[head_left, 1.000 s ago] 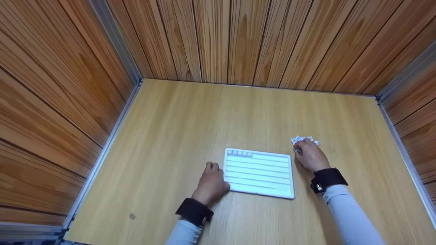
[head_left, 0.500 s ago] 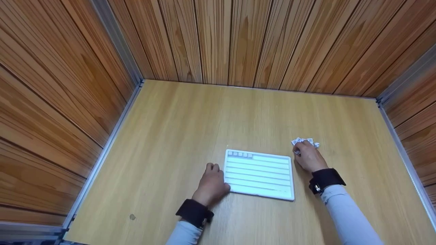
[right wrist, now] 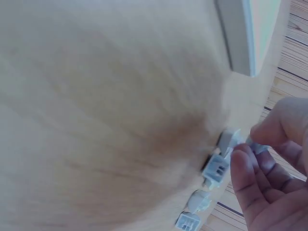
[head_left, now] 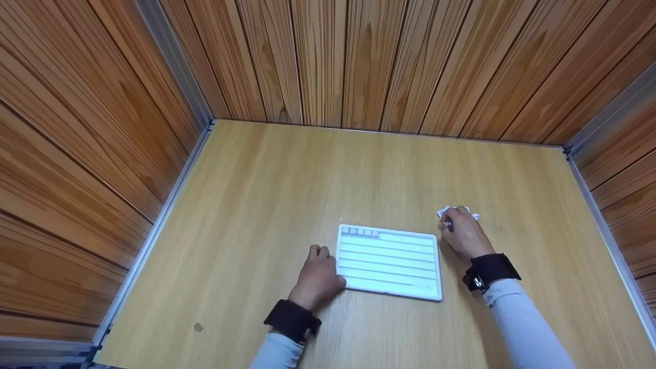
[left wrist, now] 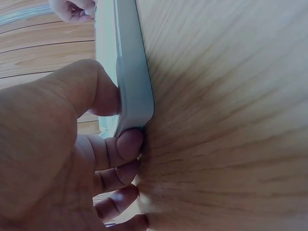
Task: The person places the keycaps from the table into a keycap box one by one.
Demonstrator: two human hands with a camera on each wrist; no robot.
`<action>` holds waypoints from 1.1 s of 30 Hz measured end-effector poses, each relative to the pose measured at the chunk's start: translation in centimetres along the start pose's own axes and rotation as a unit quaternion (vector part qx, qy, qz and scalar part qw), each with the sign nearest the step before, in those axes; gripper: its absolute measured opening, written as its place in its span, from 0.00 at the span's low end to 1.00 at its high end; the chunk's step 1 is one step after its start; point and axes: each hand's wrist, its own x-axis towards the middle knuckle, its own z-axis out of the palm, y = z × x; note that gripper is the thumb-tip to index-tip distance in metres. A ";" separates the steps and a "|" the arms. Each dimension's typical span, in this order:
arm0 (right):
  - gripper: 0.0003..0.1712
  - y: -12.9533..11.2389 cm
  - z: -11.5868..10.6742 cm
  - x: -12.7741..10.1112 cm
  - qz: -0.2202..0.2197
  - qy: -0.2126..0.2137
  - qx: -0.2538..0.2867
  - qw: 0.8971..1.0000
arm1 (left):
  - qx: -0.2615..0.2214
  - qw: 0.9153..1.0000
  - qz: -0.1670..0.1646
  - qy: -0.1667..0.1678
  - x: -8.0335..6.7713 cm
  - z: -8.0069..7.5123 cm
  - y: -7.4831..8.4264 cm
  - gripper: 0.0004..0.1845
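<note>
A white rectangular tray (head_left: 389,264) with several ridged rows lies flat on the table. A short run of pale keycaps (head_left: 360,232) sits at the left of its top row. My left hand (head_left: 316,277) holds the tray's near left corner; in the left wrist view the thumb (left wrist: 103,91) lies against one side and the index finger (left wrist: 130,144) against the other. Right of the tray, my right hand (head_left: 466,236) is at a small pile of keycaps (head_left: 445,211), partly hiding it. A small pale keycap (right wrist: 258,146) is pinched between its thumb and fingers.
Loose keycaps (right wrist: 215,169) lie beside the right fingers, some with their hollow undersides showing. Wood-panelled walls (head_left: 328,61) enclose the table (head_left: 287,179) at the back and both sides. A dark round spot (head_left: 198,326) marks the table at the front left.
The right hand's fingers have shifted slightly over the keycap pile and cover more of it. The left hand and the tray have stayed in place.
</note>
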 end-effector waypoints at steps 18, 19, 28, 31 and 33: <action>0.15 -1.0 -0.4 -0.3 -0.007 0.010 0.056 0.998 | -0.007 1.000 0.004 0.012 0.0 0.1 0.0 0.19; 0.15 -1.0 -0.4 -0.3 -0.006 0.006 0.058 0.998 | -0.005 1.000 0.003 0.010 0.0 0.1 0.0 0.19; 0.13 -1.8 0.0 -0.1 0.019 -0.032 0.073 0.997 | 0.000 1.000 -0.005 0.002 0.1 0.1 0.1 0.20; 0.09 -2.3 0.4 0.0 0.010 -0.032 0.071 0.997 | -0.002 1.000 -0.006 0.001 0.1 0.1 0.1 0.20; 0.08 -2.6 0.5 0.0 0.007 -0.037 0.069 0.997 | -0.009 1.000 -0.008 0.000 0.1 0.1 0.1 0.20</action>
